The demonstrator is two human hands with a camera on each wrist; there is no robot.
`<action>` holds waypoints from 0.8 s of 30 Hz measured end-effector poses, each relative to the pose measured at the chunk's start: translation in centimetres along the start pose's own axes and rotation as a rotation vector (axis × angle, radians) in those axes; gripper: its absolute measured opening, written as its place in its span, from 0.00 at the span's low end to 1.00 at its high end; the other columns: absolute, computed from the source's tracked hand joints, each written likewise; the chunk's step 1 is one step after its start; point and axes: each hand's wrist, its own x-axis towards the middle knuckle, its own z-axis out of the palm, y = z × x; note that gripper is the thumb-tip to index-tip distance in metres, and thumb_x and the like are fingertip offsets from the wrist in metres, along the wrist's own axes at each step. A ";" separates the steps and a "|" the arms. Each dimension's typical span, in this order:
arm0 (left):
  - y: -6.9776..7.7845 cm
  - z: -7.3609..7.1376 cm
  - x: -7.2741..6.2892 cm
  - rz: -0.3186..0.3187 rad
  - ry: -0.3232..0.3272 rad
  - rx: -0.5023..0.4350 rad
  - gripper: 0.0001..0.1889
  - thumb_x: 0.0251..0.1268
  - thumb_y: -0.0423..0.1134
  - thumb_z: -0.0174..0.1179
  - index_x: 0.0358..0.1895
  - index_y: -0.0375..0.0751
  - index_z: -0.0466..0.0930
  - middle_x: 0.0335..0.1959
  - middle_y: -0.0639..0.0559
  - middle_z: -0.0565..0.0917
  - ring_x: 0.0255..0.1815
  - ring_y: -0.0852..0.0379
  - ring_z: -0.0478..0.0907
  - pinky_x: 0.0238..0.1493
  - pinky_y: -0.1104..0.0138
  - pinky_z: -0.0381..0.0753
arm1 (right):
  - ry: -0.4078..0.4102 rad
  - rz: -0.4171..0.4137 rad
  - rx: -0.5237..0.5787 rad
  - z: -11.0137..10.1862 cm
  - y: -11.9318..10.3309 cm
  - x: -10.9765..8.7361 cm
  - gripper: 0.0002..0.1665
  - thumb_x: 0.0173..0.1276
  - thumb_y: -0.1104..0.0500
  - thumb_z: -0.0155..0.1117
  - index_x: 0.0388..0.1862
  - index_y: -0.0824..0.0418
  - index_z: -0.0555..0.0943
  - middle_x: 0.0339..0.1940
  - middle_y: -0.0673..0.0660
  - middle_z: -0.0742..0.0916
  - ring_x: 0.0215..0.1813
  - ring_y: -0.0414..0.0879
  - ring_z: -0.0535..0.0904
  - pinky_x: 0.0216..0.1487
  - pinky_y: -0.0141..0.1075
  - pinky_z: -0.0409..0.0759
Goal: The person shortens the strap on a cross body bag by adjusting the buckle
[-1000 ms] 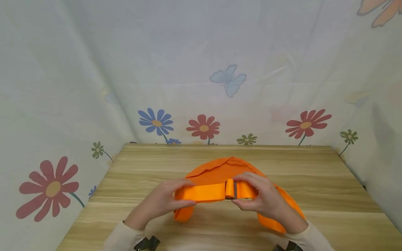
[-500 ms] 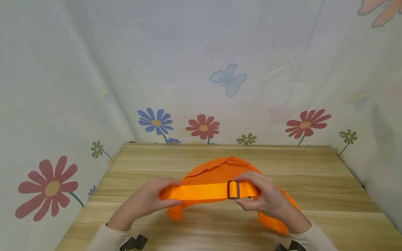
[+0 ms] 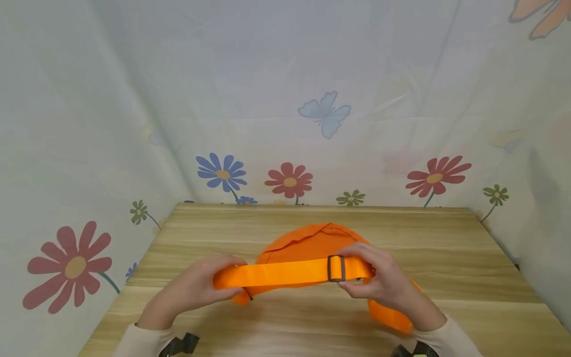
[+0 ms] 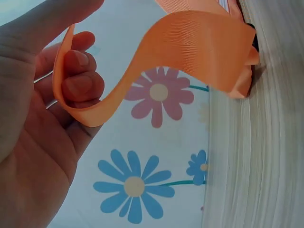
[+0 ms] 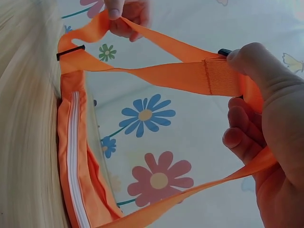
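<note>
Now both hands hold the orange strap (image 3: 285, 272) taut above the tabletop (image 3: 446, 258). Left hand (image 3: 196, 287) has its grip closed, fingers curled round the strap's end; right hand (image 3: 383, 282) pinches it beside the dark buckle (image 3: 336, 268). Only the right wrist view shows the orange pouch (image 5: 76, 156) with its white zipper (image 5: 73, 142)

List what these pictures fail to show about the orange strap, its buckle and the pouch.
- Buckle: right wrist view, all but a corner hidden by the right hand.
- Pouch: head view, near half hidden behind the strap.
- Strap end: left wrist view, hidden inside the left hand.
</note>
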 end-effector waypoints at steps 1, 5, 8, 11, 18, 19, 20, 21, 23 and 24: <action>-0.1 -0.1 -0.1 0.000 -0.002 0.002 0.22 0.66 0.44 0.78 0.62 0.49 0.86 0.54 0.56 0.91 0.45 0.64 0.81 0.49 0.66 0.88 | 0.000 0.001 0.001 -0.1 0.0 0.0 0.36 0.49 0.73 0.85 0.58 0.59 0.83 0.48 0.57 0.90 0.39 0.40 0.83 0.38 0.27 0.86; -0.5 -0.4 -0.7 -0.016 0.000 0.017 0.24 0.63 0.37 0.79 0.62 0.48 0.86 0.55 0.54 0.91 0.47 0.62 0.83 0.52 0.64 0.89 | -0.005 0.043 0.001 -0.6 -0.2 -0.1 0.36 0.50 0.73 0.85 0.59 0.59 0.83 0.48 0.57 0.90 0.40 0.40 0.84 0.38 0.29 0.88; -0.9 -0.6 -1.2 -0.038 0.010 0.023 0.24 0.61 0.33 0.79 0.60 0.48 0.86 0.55 0.54 0.91 0.49 0.60 0.84 0.55 0.63 0.89 | -0.005 0.073 -0.003 -1.0 -0.4 -0.2 0.37 0.50 0.73 0.85 0.60 0.60 0.83 0.49 0.58 0.89 0.42 0.40 0.84 0.39 0.30 0.89; -1.3 -0.6 -1.5 -0.036 0.022 0.011 0.24 0.60 0.31 0.79 0.59 0.49 0.86 0.54 0.55 0.91 0.48 0.61 0.84 0.55 0.64 0.89 | -0.002 0.071 -0.021 -1.2 -0.6 -0.2 0.37 0.50 0.73 0.85 0.60 0.60 0.83 0.49 0.59 0.89 0.42 0.41 0.85 0.41 0.29 0.89; -2.0 -0.1 -1.3 -0.040 -0.053 0.017 0.24 0.63 0.38 0.79 0.61 0.51 0.85 0.56 0.59 0.89 0.51 0.64 0.83 0.57 0.62 0.88 | 0.000 0.051 -0.024 -0.7 -0.5 0.2 0.37 0.50 0.73 0.85 0.59 0.58 0.84 0.48 0.56 0.90 0.41 0.40 0.84 0.38 0.28 0.87; -1.9 -0.1 -1.3 -0.064 -0.081 0.013 0.24 0.63 0.41 0.79 0.62 0.52 0.85 0.56 0.59 0.89 0.51 0.64 0.82 0.58 0.61 0.88 | -0.001 0.052 -0.024 -0.6 -0.5 0.2 0.37 0.50 0.73 0.85 0.59 0.57 0.84 0.48 0.55 0.90 0.41 0.40 0.84 0.38 0.29 0.87; -1.9 -0.1 -1.2 -0.092 -0.114 0.001 0.24 0.64 0.43 0.79 0.62 0.53 0.85 0.57 0.60 0.88 0.52 0.63 0.82 0.60 0.60 0.88 | -0.004 0.054 -0.020 -0.5 -0.5 0.3 0.36 0.50 0.73 0.85 0.59 0.57 0.84 0.49 0.55 0.90 0.40 0.40 0.84 0.39 0.28 0.87; -1.8 -0.1 -1.1 -0.121 -0.146 -0.009 0.24 0.64 0.45 0.79 0.63 0.55 0.85 0.57 0.62 0.88 0.53 0.64 0.82 0.61 0.60 0.87 | -0.005 0.055 -0.016 -0.4 -0.5 0.3 0.36 0.51 0.73 0.85 0.59 0.57 0.84 0.49 0.54 0.90 0.40 0.40 0.84 0.39 0.28 0.87; -1.6 0.1 -0.9 -0.159 -0.205 -0.038 0.25 0.64 0.50 0.79 0.63 0.58 0.84 0.57 0.64 0.87 0.54 0.65 0.81 0.62 0.60 0.86 | -0.003 0.044 -0.015 -0.2 -0.3 0.4 0.36 0.50 0.73 0.84 0.59 0.57 0.84 0.48 0.55 0.90 0.40 0.40 0.84 0.39 0.28 0.87; -1.4 0.2 -0.7 -0.170 -0.232 -0.060 0.25 0.64 0.52 0.78 0.64 0.60 0.84 0.57 0.65 0.86 0.54 0.65 0.80 0.63 0.59 0.86 | 0.003 0.032 -0.018 -0.1 -0.3 0.4 0.35 0.50 0.73 0.84 0.58 0.58 0.84 0.48 0.55 0.91 0.39 0.40 0.83 0.38 0.28 0.86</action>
